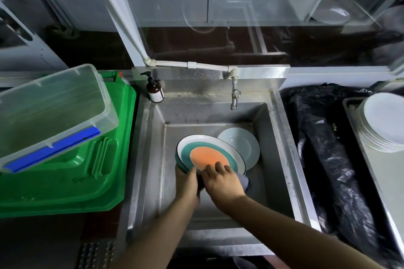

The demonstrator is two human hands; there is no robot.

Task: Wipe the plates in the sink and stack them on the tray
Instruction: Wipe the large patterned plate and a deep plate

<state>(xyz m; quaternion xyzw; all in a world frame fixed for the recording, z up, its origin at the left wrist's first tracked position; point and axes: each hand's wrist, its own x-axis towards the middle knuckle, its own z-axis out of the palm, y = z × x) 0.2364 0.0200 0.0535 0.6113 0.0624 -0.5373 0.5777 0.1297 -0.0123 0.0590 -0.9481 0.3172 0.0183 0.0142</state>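
Nearest the camera, two bare forearms are seen reaching up from the lower edge of the frame into the sink (282,159). At the lower centre, the left hand (187,183) is curled round the near rim of the striped plate (207,153), so this grip is clamped on the plate's edge. Just to its right, the right hand (223,181) is laid on the plate's orange centre with a grey cloth (244,181) pressed beneath it; its grip is taken to be closed on the cloth, though the fingers are partly hidden. The striped plate is held tilted in the basin, and a pale plate (244,144) is leaned behind it, to the right. At the far right of the frame, a stack of white plates (384,122) is set on the tray (382,172).

The plate is judged stiff, moderately heavy, breakable and possibly slippery if wet. It is best gripped at opposite rims, with the thumb on top.
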